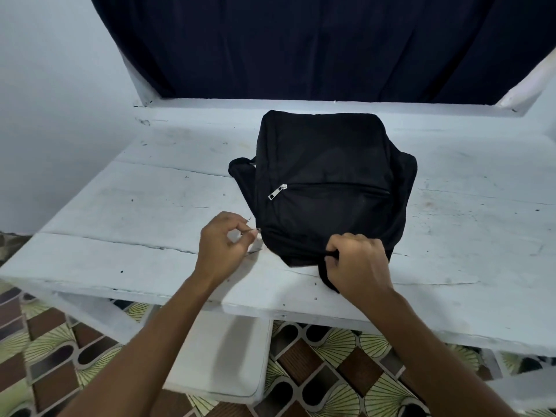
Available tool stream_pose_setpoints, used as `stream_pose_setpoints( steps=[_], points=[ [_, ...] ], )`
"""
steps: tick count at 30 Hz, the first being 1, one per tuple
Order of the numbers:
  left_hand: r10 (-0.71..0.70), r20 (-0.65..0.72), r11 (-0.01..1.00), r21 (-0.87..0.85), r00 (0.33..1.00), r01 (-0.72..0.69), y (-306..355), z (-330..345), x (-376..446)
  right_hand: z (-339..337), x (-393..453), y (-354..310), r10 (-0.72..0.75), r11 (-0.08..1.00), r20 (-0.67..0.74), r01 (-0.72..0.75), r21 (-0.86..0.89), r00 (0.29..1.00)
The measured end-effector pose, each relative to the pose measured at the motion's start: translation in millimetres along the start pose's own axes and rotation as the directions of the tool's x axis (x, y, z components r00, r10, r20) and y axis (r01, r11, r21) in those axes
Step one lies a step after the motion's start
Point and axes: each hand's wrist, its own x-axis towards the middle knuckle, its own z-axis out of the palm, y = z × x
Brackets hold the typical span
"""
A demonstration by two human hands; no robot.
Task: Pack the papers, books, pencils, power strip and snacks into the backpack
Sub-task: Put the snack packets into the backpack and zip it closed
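The black backpack lies flat on the white painted bench, its front panel facing up and its top end toward the person; a closed front pocket runs across the panel, with a silver zipper pull resting at the pocket's left end; a dark shoulder strap bulges out at the bag's left side, and more black fabric bulges at its right side. The left hand sits just beside the near left corner of the bag, thumb and forefinger pinched together on a small metal piece at the bag's edge, which looks like a zipper pull though it is too small to be sure; the other fingers curl loosely. The right hand is at the near edge of the bag, fingers curled tight around a black loop of fabric there, seemingly the carry handle. Both forearms reach in from the bottom of the view; the bench shows scuffs and cracks between its boards; behind it a dark blue curtain hangs in a white-framed opening; below the bench edge the floor carries a brown, black and pale green patterned covering; a white stool stands under the bench.
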Motion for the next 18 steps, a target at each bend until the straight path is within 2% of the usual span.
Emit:
stream_pose_setpoints(
  steps=[5,8,11,18],
  points=[
    [0.013,0.100,0.999,0.032,0.995,-0.016,-3.6,-10.4,3.1,13.9,4.8,-20.0,-0.129,0.990,-0.012,0.128,-0.058,0.992],
    [0.031,0.119,0.983,0.177,0.992,-0.052,-4.2,-10.9,5.0,26.0,5.8,-21.6,-0.137,0.987,-0.020,0.135,-0.090,0.990],
    [0.034,0.077,0.954,0.295,0.996,-0.056,-3.9,-8.4,11.3,28.3,4.4,-18.2,-0.150,0.987,-0.026,0.148,-0.069,0.988],
    [-0.091,-0.016,0.891,0.445,0.996,0.089,0.4,-1.6,64.7,24.4,-3.6,-18.2,-0.136,0.990,0.010,0.137,-0.023,0.991]
  ],
)
